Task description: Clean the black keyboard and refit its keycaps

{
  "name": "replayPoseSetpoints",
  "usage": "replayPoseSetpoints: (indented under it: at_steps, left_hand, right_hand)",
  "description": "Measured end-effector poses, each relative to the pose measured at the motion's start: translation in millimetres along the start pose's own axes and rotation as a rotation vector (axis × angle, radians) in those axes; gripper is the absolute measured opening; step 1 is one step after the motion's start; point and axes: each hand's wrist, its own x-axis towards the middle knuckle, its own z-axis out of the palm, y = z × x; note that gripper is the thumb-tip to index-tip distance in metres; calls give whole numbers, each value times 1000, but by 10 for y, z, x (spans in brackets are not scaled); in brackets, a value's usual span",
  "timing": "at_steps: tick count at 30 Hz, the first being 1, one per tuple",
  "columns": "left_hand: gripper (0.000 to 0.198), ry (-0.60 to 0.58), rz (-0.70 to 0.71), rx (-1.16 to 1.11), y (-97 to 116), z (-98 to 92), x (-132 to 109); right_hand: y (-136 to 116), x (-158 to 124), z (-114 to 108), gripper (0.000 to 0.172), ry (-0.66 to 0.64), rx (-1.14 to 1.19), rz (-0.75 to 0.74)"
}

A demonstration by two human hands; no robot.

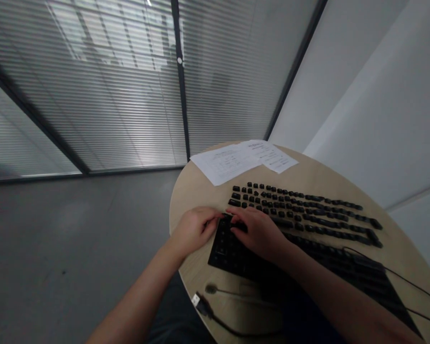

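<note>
A black keyboard (232, 260) lies on the round wooden table, its left end facing me. Over its upper left corner both hands meet. My left hand (195, 227) has thumb and forefinger pinched at that corner; what sits between them is too small and dark to make out. My right hand (261, 231) reaches across the keyboard, fingers bent in towards the same corner, closed around something dark that I cannot identify. Just beyond the hands, loose black keycaps (272, 211) are laid out in several rows. My right forearm covers part of the keyboard.
Printed paper sheets (229, 162) lie at the table's (182, 191) far side. Near the front edge are a USB plug (197, 301) on a black cable and a thin tool with a round end (211, 288). A thin cable (412, 285) runs off to the right.
</note>
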Motion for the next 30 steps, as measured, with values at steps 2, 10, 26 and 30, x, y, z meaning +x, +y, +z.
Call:
replayPoseSetpoints:
  at_steps: [2, 10, 26, 30]
  left_hand:
    - [24, -13, 32, -8, 23, -8, -3]
    - [25, -24, 38, -12, 75, -41, 1]
    - [37, -124, 122, 72, 2, 17, 6]
    - [40, -112, 120, 68, 14, 19, 18]
  right_hand:
    - [5, -4, 20, 54, 9, 1, -9]
    - [18, 10, 51, 65, 11, -27, -25]
    - [6, 19, -21, 66, 37, -10, -90]
    - [31, 17, -252, 54, 113, -33, -52]
